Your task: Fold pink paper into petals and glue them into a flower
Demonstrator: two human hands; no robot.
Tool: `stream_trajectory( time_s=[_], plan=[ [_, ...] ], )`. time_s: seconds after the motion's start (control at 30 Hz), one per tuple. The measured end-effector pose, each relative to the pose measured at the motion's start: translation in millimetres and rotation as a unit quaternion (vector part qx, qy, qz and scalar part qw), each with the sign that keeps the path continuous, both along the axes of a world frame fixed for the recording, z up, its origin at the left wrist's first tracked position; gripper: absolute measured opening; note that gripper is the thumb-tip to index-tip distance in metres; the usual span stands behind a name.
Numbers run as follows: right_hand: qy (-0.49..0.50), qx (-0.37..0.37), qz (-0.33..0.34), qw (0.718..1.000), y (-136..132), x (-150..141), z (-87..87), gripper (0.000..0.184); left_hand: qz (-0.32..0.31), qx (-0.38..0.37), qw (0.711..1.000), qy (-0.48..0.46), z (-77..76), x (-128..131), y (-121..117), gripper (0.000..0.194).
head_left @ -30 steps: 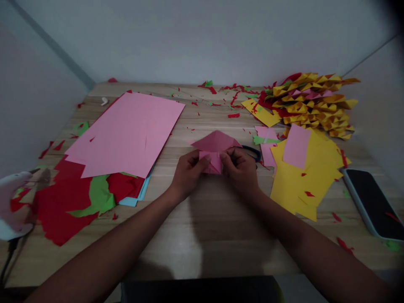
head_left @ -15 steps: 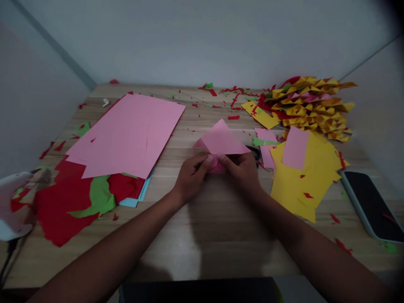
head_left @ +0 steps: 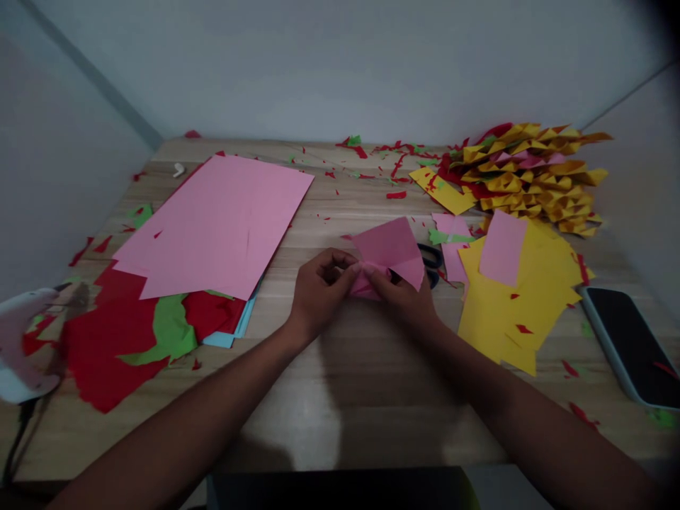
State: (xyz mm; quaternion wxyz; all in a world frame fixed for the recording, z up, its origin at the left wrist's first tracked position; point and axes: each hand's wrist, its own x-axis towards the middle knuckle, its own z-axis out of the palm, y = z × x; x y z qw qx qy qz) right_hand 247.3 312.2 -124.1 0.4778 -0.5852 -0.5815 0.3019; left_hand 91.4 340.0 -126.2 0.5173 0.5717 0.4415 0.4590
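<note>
A partly folded piece of pink paper (head_left: 390,244) is held between both hands above the middle of the table. My left hand (head_left: 324,287) pinches its left edge with thumb and index finger. My right hand (head_left: 406,301) is closed on the lower right part, its thumb pressing a fold near the left fingertips. The paper's upper flap stands up and leans right; the fingers hide part of the lower folds. Just behind the right hand, black scissor handles (head_left: 431,258) show, the rest of the scissors being covered.
Large pink sheets (head_left: 217,219) lie at left over red paper (head_left: 109,347). Yellow sheets (head_left: 513,304) and a phone (head_left: 630,347) are at right, folded yellow pieces (head_left: 542,184) behind. A white device with a cable (head_left: 24,354) stands at far left. Scraps (head_left: 396,195) dot the table.
The pink paper has turned in the hands; its upper flap has swung to the right, uncovering more of the scissor handles. Both hands stay closed on it, with the left fingers slightly more raised.
</note>
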Motion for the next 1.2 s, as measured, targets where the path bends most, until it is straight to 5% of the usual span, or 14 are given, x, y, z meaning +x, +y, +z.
stream_trajectory(
  time_s=[0.17,0.5,0.87,1.2],
  plan=[
    [0.044,-0.084,-0.039,0.995,-3.3,-4.4,10.9,0.023,-0.005,0.014,1.000,0.020,2.6,-0.1,0.7,0.015],
    [0.133,-0.066,-0.002,0.989,1.1,-1.3,-0.6,0.033,-0.055,0.143,0.983,0.103,-4.0,-6.4,6.8,0.012],
    [0.201,-0.053,0.005,0.978,4.5,2.6,-10.3,0.044,-0.042,0.140,0.985,0.093,-2.5,-5.3,6.9,0.010],
    [0.159,-0.050,0.004,0.986,3.6,1.7,-3.7,0.030,-0.083,0.192,0.972,0.109,-2.0,-6.9,6.0,0.017]
  ],
)
